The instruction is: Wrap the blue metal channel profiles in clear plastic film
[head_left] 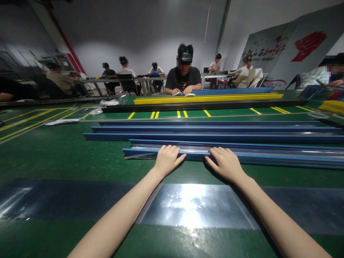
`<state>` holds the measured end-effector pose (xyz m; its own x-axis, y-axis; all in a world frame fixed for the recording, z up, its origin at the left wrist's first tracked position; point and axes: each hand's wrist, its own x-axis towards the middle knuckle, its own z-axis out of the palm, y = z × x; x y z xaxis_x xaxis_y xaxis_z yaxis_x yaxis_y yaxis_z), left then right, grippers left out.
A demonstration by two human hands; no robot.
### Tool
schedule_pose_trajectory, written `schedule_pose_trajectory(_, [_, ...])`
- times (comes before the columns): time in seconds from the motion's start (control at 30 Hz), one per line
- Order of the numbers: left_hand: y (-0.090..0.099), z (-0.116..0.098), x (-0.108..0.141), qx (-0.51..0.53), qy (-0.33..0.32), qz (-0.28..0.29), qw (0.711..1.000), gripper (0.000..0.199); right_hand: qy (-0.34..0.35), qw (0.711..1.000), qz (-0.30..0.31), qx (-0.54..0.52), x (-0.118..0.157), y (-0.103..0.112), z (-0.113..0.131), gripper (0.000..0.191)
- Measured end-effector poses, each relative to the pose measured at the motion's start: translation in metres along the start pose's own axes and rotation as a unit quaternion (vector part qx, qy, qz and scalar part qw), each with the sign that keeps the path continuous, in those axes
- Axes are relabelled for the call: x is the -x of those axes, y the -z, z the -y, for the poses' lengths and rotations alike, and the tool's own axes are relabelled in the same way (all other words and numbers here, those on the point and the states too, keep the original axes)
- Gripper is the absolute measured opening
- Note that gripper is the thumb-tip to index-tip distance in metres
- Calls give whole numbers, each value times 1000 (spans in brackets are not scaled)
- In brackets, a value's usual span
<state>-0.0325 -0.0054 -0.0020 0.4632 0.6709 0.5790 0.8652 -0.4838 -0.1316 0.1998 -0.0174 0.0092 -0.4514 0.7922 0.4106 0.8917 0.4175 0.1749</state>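
Note:
A long blue channel strip with raised edges lies across the green table in front of me. My left hand grips its near edge toward the left end, fingers curled over the rim and thumb along the front side. Farther right, my right hand holds the same edge in the same way, with a gap of bare strip between the hands. What the curled fingertips touch inside the channel is partly hidden. A shiny clear plastic sheet lies flat under my forearms.
Beyond the held strip lie more blue channel strips, then a black strip and a yellow strip. Crumpled clear plastic sits at the far left. A person works across the green table; others sit behind.

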Motion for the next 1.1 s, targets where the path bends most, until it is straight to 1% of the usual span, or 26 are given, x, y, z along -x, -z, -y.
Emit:
schedule_pose_trajectory(0.33, [-1, 0, 0, -2, -2, -11, 1000, 36, 0, 1000, -2, -3, 0, 0, 0, 30])
schedule_pose_trajectory(1.1, [0, 0, 0, 6, 1, -3, 1000, 36, 1, 1000, -2, -2, 0, -1, 0, 31])
